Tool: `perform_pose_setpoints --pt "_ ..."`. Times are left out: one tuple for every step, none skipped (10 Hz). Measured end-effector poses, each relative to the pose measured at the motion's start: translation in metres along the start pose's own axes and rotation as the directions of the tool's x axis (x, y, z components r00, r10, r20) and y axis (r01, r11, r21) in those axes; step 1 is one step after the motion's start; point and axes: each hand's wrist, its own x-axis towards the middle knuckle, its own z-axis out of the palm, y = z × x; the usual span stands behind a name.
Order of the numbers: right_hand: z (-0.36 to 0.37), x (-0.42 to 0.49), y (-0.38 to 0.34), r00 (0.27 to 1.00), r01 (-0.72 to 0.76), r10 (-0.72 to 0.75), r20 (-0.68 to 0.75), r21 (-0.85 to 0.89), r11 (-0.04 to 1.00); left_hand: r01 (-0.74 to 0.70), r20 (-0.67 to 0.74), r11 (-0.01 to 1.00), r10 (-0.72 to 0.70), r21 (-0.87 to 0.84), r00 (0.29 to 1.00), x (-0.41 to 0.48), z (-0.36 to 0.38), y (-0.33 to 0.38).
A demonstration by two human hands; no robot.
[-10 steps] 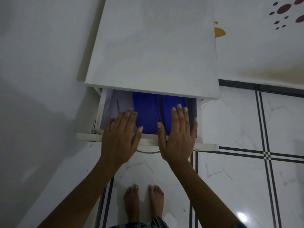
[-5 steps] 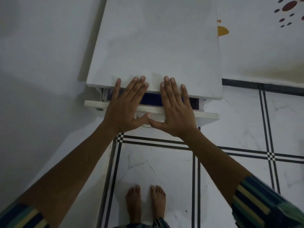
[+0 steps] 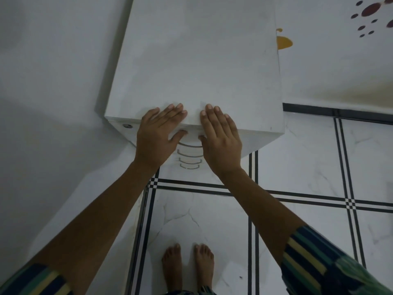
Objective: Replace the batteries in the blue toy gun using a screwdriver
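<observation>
Bare feet (image 3: 188,267) stand at lower centre on the tiled floor (image 3: 297,167). Mid-frame, left hand (image 3: 156,137) and right hand (image 3: 221,139) lie flat, grasping nothing, pressing the cabinet's (image 3: 195,67) top drawer (image 3: 251,138) shut. Toy gun unseen.

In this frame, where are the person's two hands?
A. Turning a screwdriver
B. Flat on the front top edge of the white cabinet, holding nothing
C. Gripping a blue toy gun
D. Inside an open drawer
B: the left hand and right hand lie open, fingers on the top of the white cabinet and palms over its front edge; every drawer front sits flush.
</observation>
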Motion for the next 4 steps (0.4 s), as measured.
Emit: perform_pose_setpoints --pt "0.002 0.0 0.0 0.999 -0.007 0.007 -0.034 0.002 1.0 0.03 -0.052 0.999 -0.031 -0.028 0.998 0.0 0.003 0.003" --pt "-0.003 0.001 -0.003 1.0 -0.025 0.025 -0.009 0.043 0.999 0.035 -0.034 0.999 -0.035 -0.003 0.999 -0.002 0.003 0.005" --pt "-0.014 0.003 -0.005 0.995 -0.064 0.052 0.083 0.161 0.985 0.031 0.047 0.999 -0.029 -0.043 0.998 -0.006 -0.003 0.01" --pt "-0.029 -0.001 -0.007 0.978 -0.169 0.14 0.154 0.194 0.966 0.117 0.061 0.991 -0.113 -0.065 0.992 -0.014 -0.016 0.019"
